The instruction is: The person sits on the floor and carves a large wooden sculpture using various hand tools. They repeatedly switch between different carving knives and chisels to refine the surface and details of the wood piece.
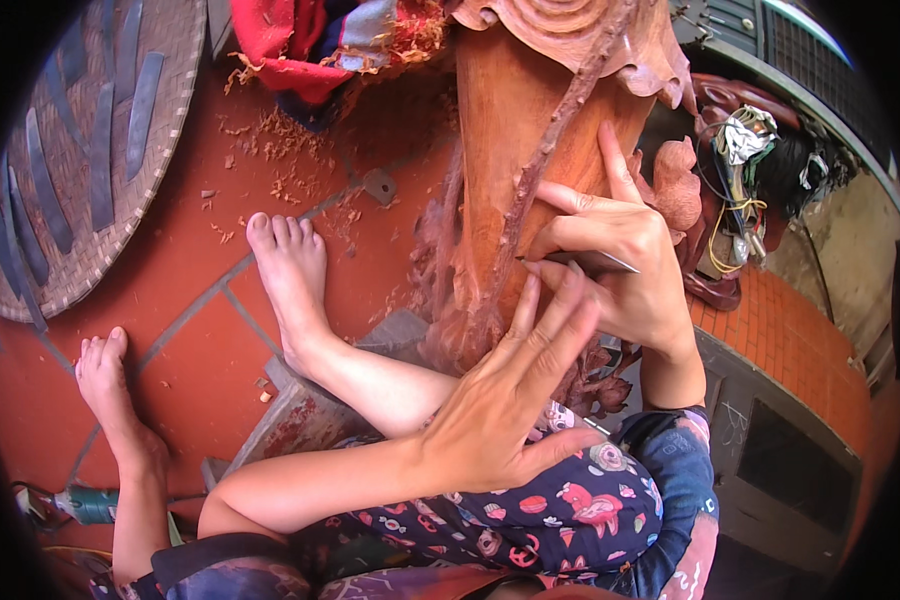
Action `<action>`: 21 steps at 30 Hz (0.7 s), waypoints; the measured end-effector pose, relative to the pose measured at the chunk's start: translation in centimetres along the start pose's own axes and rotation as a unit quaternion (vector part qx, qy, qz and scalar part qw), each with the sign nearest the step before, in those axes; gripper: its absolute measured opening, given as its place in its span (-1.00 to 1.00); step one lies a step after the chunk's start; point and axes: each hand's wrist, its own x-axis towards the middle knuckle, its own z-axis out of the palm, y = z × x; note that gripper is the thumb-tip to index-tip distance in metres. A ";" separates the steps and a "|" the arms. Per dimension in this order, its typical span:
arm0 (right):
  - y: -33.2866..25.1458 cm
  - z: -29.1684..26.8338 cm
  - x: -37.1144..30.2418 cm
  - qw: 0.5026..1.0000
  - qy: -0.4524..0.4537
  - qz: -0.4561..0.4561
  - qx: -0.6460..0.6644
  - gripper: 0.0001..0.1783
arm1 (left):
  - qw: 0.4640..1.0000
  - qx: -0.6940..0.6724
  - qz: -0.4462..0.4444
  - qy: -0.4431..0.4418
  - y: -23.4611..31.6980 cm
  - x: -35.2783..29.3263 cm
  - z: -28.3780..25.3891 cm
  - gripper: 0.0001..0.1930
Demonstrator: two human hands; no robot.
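Observation:
A tall reddish wood carving [515, 130] with a thorny stem and petal shapes stands in front of me. My right hand [620, 265] is closed around a thin metal carving blade [590, 262], its tip against the wood beside the stem. My left hand [505, 395] lies flat with fingers spread, fingertips pressing on the blade and the carving just below the right hand. It grips nothing.
My bare feet [295, 275] rest on red floor tiles [190, 330] strewn with wood shavings. A round woven tray [80, 150] holding several chisels lies at the left. Red cloth [300, 40] sits at the top, a tangle of wires [740, 170] at the right, and a small power tool [70, 505] at the lower left.

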 end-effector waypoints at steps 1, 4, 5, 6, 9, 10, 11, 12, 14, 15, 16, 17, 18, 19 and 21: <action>0.1 0.2 0.1 1.000 0.004 0.004 -0.003 -0.87 | 0.999 0.003 -0.034 -0.008 -0.1 0.2 0.1 0.06; 0.5 0.1 0.3 0.997 0.068 0.031 -0.005 -0.92 | 0.999 -0.001 -0.022 0.031 -0.6 1.4 0.3 0.03; 0.6 0.0 0.4 0.996 0.087 -0.003 -0.009 -0.92 | 0.999 0.005 -0.018 0.037 -0.6 1.7 0.4 0.04; 0.7 -0.1 0.5 0.994 0.090 0.045 -0.029 -0.93 | 0.998 0.022 -0.044 0.029 -0.6 2.0 0.4 0.04; 0.8 -0.3 0.4 1.000 0.014 -0.010 -0.012 -0.94 | 1.000 -0.004 0.000 0.030 -0.3 2.3 0.2 0.03; 0.8 -0.3 0.4 0.999 -0.010 -0.042 -0.002 -0.94 | 0.999 -0.017 0.030 0.042 -0.2 2.4 0.2 0.02; 0.8 -0.3 0.4 1.000 0.005 -0.011 -0.019 -0.92 | 0.998 -0.052 0.002 0.046 -0.3 2.4 0.1 0.01; 0.7 -0.2 0.4 0.998 0.040 0.037 0.007 -0.91 | 0.998 -0.036 -0.020 0.036 -0.3 2.5 0.1 0.00; 0.7 -0.2 0.5 0.994 0.098 0.048 0.003 -0.89 | 0.999 -0.013 -0.039 0.027 -0.5 2.8 0.1 -0.01; 0.6 -0.1 0.5 0.994 0.097 0.041 -0.011 -0.89 | 0.999 -0.011 -0.036 0.025 -0.6 2.9 0.0 -0.02; 0.5 -0.1 0.5 0.997 0.074 0.006 0.002 -0.89 | 0.999 -0.014 -0.012 0.030 -0.6 2.8 0.0 -0.02; 0.4 -0.1 0.6 0.999 0.043 -0.002 0.002 -0.89 | 0.999 -0.005 0.007 0.032 -0.6 2.8 0.0 -0.01; 0.3 -0.2 0.6 0.999 0.024 -0.045 0.007 -0.88 | 0.999 0.004 0.031 0.039 -0.4 2.7 0.0 -0.01; 0.3 -0.2 0.6 0.999 0.011 -0.035 0.004 -0.90 | 0.998 -0.013 0.022 0.049 -0.5 2.8 0.1 0.01; 0.3 -0.2 0.6 0.998 0.063 0.028 0.014 -0.91 | 0.998 -0.030 -0.023 0.047 -0.5 2.9 0.3 0.01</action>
